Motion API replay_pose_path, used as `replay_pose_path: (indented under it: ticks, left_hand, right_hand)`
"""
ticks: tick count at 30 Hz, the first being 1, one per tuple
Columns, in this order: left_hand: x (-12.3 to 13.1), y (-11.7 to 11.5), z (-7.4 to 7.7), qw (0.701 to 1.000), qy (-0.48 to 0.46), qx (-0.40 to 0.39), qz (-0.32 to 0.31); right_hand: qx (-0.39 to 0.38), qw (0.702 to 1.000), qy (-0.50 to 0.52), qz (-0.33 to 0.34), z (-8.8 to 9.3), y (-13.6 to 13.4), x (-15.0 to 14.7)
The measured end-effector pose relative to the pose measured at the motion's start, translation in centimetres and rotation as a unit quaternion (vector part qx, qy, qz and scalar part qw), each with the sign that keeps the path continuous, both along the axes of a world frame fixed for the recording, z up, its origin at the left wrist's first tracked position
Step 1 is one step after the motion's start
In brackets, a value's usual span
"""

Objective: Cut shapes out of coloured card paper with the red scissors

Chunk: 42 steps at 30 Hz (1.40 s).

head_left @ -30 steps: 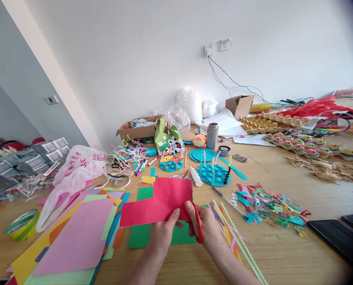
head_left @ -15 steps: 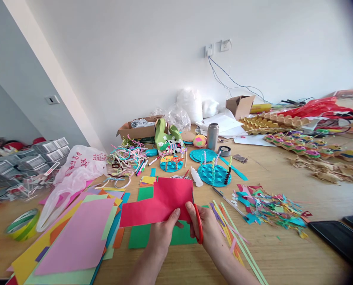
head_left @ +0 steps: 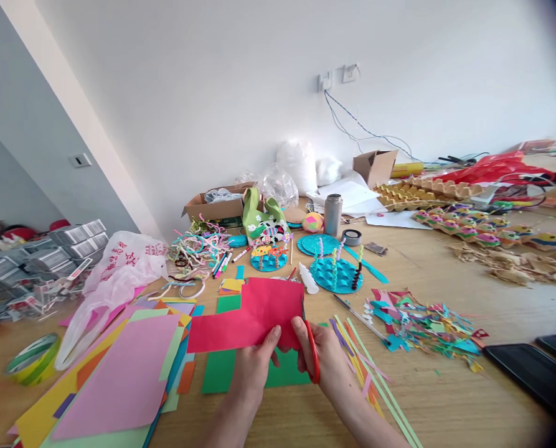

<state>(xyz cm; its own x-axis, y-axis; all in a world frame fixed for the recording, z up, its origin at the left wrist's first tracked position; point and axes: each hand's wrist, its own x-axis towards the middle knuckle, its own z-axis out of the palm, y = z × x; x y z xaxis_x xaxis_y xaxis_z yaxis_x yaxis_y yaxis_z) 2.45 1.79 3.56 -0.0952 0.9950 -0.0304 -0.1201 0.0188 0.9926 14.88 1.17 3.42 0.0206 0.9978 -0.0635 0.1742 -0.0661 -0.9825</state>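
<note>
My left hand point(head_left: 259, 358) pinches the lower edge of a red sheet of paper point(head_left: 263, 308), thumb on top. The sheet has a notch cut from its upper left, leaving a strip out to the left. In my right hand point(head_left: 322, 348) is a pair of scissors with red handles point(head_left: 314, 354); the fingers are wrapped round them. The blades stand at the red sheet's right edge and are partly hidden by the thumb. Below the red paper lies a green sheet point(head_left: 221, 376) on the table. Narrow coloured paper strips point(head_left: 366, 367) lie right of my right hand.
A stack of coloured paper point(head_left: 119, 373) and a roll of tape point(head_left: 33, 359) lie at the left. Paper scraps point(head_left: 427, 330) and a black phone-like slab point(head_left: 525, 379) are at the right. Behind are a glue bottle point(head_left: 308, 279), a blue craft base point(head_left: 336, 274) and a metal flask point(head_left: 333, 214).
The view has shifted slightly. Both hands, the red paper and the scissors stay in nearly the same place; the fingers of my left hand under the paper have moved a little.
</note>
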Motion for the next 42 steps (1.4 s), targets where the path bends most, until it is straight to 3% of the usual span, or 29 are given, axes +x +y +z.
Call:
replay_pose_path:
  ticks: [13,42]
  left_hand:
    - [0.1,0.0,-0.8,0.998,-0.015,-0.062,-0.027]
    - [0.2,-0.1,-1.2,0.997,-0.031,-0.06,-0.048]
  right_hand:
    - [-0.004,1.0,0.025,-0.002,0.3,0.0,0.0]
    - [-0.005,0.998,0.068,-0.006,-0.6,0.6,-0.2]
